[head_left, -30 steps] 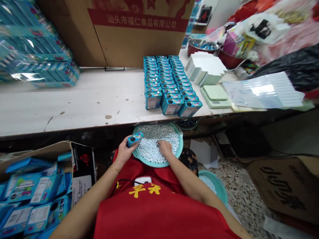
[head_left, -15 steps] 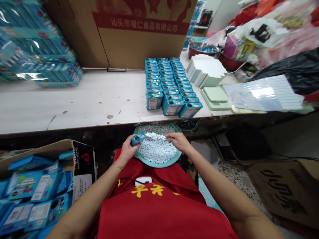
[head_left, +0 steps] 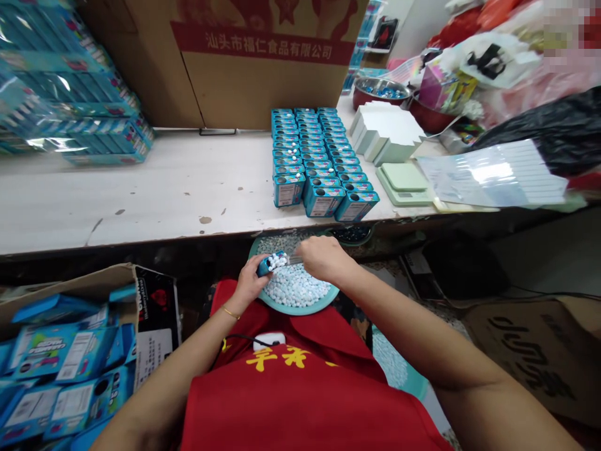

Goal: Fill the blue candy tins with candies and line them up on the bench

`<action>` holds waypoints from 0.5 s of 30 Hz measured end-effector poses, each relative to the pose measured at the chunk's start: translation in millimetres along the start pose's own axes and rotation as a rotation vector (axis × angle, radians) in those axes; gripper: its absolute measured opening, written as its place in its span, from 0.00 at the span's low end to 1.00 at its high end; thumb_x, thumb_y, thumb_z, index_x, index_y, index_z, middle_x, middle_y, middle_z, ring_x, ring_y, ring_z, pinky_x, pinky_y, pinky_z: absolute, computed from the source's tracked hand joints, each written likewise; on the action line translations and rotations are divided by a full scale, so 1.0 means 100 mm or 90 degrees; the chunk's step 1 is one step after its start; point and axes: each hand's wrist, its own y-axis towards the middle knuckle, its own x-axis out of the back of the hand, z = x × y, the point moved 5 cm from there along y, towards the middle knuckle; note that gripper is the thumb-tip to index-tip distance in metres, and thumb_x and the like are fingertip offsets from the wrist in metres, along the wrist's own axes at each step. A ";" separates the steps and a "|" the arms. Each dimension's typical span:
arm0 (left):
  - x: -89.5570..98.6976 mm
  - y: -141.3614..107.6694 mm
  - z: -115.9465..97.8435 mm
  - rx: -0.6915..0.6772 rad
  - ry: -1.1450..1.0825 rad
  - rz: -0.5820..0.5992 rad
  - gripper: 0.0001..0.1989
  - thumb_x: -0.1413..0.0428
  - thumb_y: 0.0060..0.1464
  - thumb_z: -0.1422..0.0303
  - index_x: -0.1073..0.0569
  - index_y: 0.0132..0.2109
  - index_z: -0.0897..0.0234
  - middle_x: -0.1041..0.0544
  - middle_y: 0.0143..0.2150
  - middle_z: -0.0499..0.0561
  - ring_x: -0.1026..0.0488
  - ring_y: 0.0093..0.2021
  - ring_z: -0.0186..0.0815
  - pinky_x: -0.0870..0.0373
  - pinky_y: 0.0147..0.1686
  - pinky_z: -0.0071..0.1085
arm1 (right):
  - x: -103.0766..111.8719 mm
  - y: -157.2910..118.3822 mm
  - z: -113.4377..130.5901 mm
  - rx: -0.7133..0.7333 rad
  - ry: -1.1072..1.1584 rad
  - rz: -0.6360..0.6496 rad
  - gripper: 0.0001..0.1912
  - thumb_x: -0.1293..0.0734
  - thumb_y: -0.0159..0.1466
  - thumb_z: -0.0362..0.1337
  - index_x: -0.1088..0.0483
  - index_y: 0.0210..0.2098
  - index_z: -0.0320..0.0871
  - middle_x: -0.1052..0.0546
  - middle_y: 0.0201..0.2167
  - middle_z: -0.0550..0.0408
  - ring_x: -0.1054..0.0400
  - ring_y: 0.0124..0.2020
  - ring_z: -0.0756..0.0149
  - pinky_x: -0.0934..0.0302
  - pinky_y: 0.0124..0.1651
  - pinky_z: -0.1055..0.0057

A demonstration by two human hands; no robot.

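Note:
Over a turquoise basin (head_left: 300, 311) full of small white candies (head_left: 298, 287), my left hand (head_left: 248, 280) is closed around a small blue candy box (head_left: 263, 268), its opening tilted up and to the right. A clump of white candies lies at that opening. My right hand (head_left: 323, 258) grips a slim metal scoop (head_left: 293, 259), whose tip points left at the box's opening. The fingers of the right hand are partly hidden behind its back. On the table ahead stand rows of similar blue boxes (head_left: 323, 202), a few with white candies on top.
A carton of blue boxes (head_left: 70, 351) is at the left. Plastic-wrapped packs (head_left: 107, 141) and a large cardboard box (head_left: 263, 81) stand on the table (head_left: 206, 188). A pale green scale (head_left: 404, 185), white card stack (head_left: 385, 128) and metal bowl (head_left: 380, 94) are at the right.
My right hand has rolled over and moved slightly left, bringing the scoop to the box. The candies that lay along the scoop are now at the box's opening. The box has shifted slightly right.

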 end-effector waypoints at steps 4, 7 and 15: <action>-0.02 0.01 0.04 0.002 0.005 0.004 0.21 0.44 0.43 0.71 0.31 0.47 0.62 0.28 0.46 0.53 0.31 0.47 0.39 0.36 0.50 0.37 | -0.01 -0.02 0.04 0.018 -0.010 -0.021 0.16 0.45 0.58 0.30 0.28 0.39 0.40 0.24 0.34 0.43 0.29 0.37 0.56 0.38 0.36 0.65; -0.04 0.01 0.05 0.001 0.001 0.005 0.20 0.44 0.43 0.71 0.31 0.47 0.62 0.29 0.45 0.53 0.31 0.46 0.39 0.36 0.50 0.37 | -0.04 -0.04 0.03 0.004 -0.003 -0.019 0.16 0.45 0.58 0.29 0.28 0.37 0.41 0.24 0.35 0.44 0.29 0.37 0.57 0.38 0.36 0.66; 0.02 0.02 0.17 0.070 -0.057 -0.020 0.23 0.41 0.41 0.66 0.31 0.47 0.65 0.28 0.45 0.54 0.30 0.46 0.39 0.36 0.49 0.36 | -0.39 -0.19 -0.47 -0.070 0.046 -0.010 0.19 0.45 0.58 0.29 0.30 0.42 0.50 0.25 0.42 0.52 0.31 0.43 0.60 0.40 0.40 0.67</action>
